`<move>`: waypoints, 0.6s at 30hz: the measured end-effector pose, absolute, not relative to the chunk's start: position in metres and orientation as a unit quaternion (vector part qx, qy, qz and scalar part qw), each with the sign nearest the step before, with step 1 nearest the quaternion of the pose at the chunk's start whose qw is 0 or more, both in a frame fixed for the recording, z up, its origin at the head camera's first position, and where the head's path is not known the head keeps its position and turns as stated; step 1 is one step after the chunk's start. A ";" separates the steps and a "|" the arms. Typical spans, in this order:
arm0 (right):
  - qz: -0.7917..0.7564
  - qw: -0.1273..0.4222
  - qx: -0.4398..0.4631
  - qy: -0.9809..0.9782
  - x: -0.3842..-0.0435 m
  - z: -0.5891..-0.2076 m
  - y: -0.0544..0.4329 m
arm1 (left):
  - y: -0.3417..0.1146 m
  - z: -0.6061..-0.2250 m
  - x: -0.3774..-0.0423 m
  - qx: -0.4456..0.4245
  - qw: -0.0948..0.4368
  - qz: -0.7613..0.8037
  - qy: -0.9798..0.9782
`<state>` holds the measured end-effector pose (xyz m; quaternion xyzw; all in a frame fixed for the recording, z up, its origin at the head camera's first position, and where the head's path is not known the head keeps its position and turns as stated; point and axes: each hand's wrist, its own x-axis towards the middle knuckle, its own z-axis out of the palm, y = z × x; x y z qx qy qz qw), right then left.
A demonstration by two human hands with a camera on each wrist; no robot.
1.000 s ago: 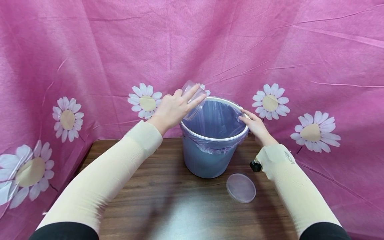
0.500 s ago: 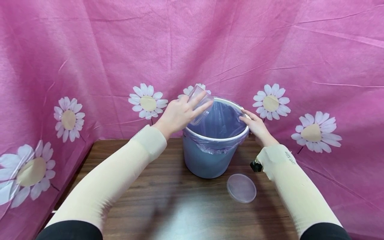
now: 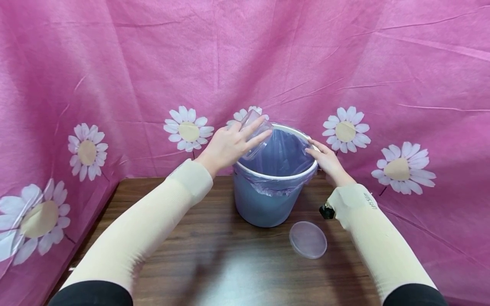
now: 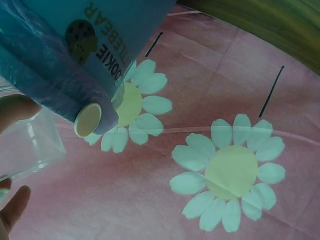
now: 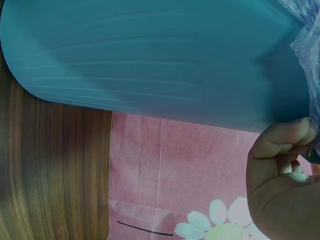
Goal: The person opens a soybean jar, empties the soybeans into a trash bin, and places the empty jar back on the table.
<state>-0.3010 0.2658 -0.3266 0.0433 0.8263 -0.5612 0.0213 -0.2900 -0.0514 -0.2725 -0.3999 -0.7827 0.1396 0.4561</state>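
My left hand point(image 3: 226, 146) grips a clear plastic container point(image 4: 37, 150), which is tilted over the left rim of a blue-grey trash can point(image 3: 262, 208). Nothing shows inside the container's visible part; its far side is hidden by my fingers. A thin see-through bag point(image 3: 273, 188) lines the can and folds out over its white rim. On the can's right side, my right hand point(image 3: 327, 159) holds the rim and the bag's edge, fingertips reaching inside. The can's bottom inside is out of sight.
A round translucent lid point(image 3: 308, 240) lies on the brown wooden table point(image 3: 183, 250), in front of the can and to its right. Behind and at both sides hangs a pink cloth point(image 3: 245, 51) with white daisies.
My left hand, with the container, has moved a little right and slightly down toward the can's opening, then stayed there. My right hand, the can and the lid stay in place.
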 end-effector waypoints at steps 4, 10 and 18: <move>-0.557 0.020 0.045 0.829 -0.302 -0.326 0.266 | -0.050 -0.270 -0.289 -0.416 0.471 0.128 -0.767; -0.559 0.022 0.041 0.828 -0.302 -0.325 0.264 | -0.049 -0.272 -0.287 -0.402 0.447 0.113 -0.791; -0.574 0.028 0.051 0.817 -0.301 -0.326 0.264 | -0.051 -0.272 -0.279 -0.341 0.401 0.050 -0.849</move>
